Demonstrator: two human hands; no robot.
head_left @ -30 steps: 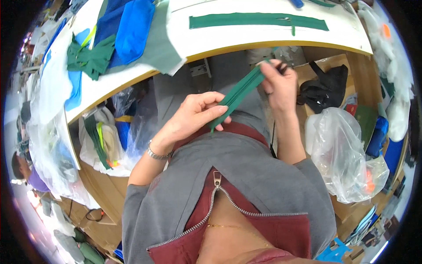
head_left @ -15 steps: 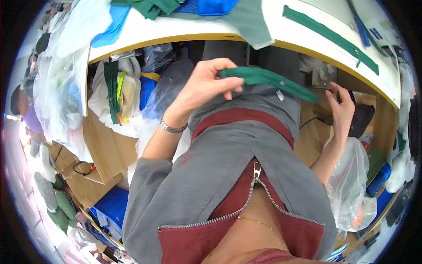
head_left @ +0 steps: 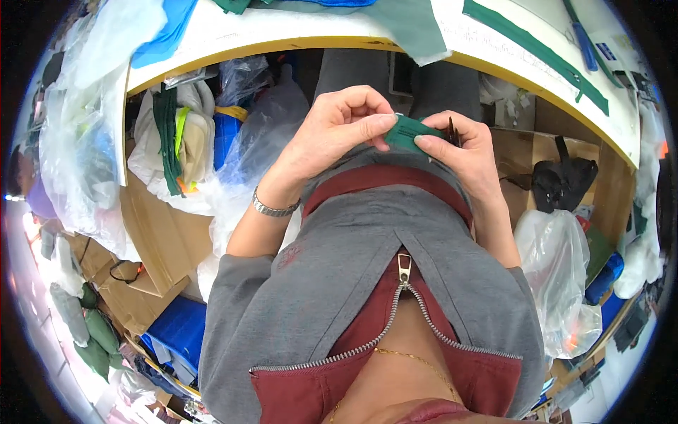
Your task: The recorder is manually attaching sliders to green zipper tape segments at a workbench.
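Green zipper piece: pinched between both grips at waist height, below the counter edge. Left hand fingertips pressed on its left end; right hand thumb clamps its right end, possibly also a dark tool. Open room beyond the grips; plastic bags left, carton right.

Frame centre: open gap below table edge. Plastic bags crowd the left, cardboard box and clear bag the right.
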